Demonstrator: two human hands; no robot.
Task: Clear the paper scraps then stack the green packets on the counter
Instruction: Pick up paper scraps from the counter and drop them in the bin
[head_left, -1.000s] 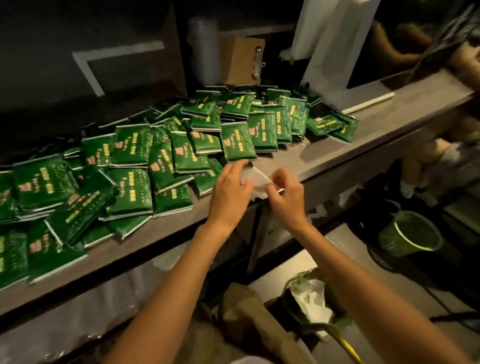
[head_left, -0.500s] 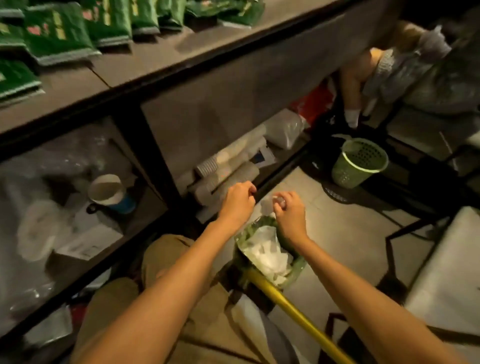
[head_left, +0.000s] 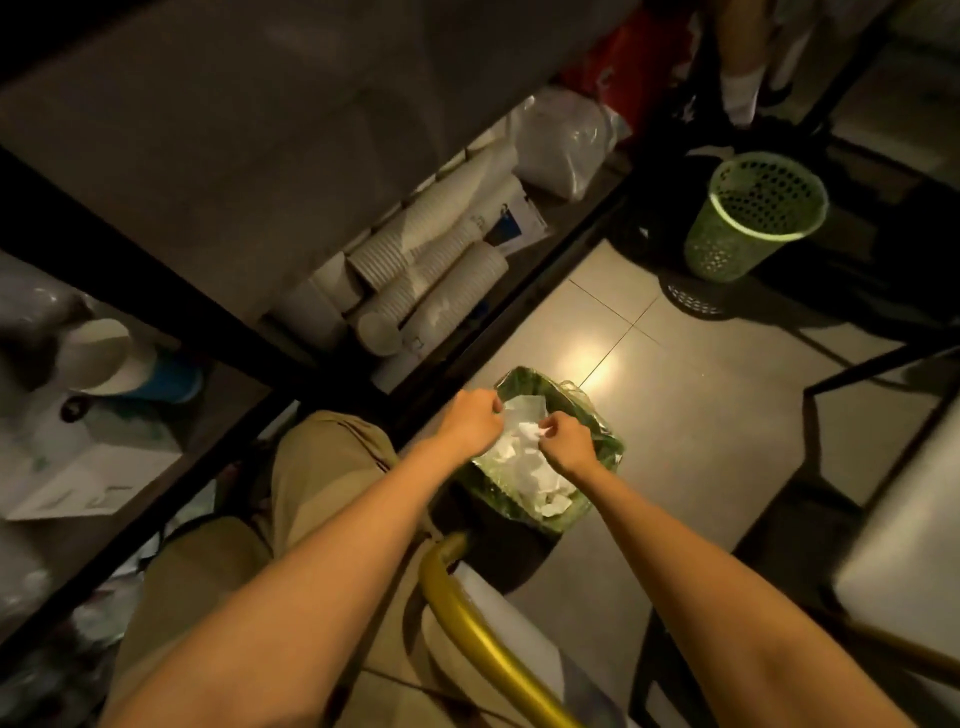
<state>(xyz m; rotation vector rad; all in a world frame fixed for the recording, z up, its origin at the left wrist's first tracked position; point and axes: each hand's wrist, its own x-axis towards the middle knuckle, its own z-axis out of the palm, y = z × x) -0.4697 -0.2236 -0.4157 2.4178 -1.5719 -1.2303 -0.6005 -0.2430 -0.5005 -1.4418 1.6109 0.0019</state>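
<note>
Tiled floor (head_left: 701, 415) across the right half of the head view, from 1 to 5 o'clock, with a bright glare patch near the centre. Dark-framed shelf unit (head_left: 156, 275) across the left half, from 7 to 12 o'clock, running diagonally beside the floor.

Khaki trousers (head_left: 322, 467) at 7 o'clock, partly covered by two bare forearms reaching up from the bottom edge toward the centre.

Sleeves of white paper cups (head_left: 426, 280) lying on their sides on the lowest shelf at 11 o'clock. Clear plastic bag (head_left: 566, 140) just beyond them at 1 o'clock. White box (head_left: 88, 478) at 8 o'clock and a white-and-blue cup (head_left: 104, 358) at 9 o'clock, both on a shelf of the same unit.

Green perforated basket (head_left: 727, 234) standing tilted on the floor at 2 o'clock, well apart from the hands.

Small bin (head_left: 605, 449) with a green liner on the floor just below centre, at 5 o'clock. Holds a heap of white paper scraps (head_left: 530, 473).

Yellow tube (head_left: 467, 623) curving up from 6 o'clock, ending near the bin's lower side.

Left hand (head_left: 470, 423) over the bin's 10 o'clock rim, fingers curled tight. Cannot tell whether anything is held inside them.

Right hand (head_left: 569, 441) over the bin's middle, just beside the left hand, its fingers (head_left: 548, 427) narrowed to a pinch on one crumpled scrap (head_left: 529, 431) above the heap.
</note>
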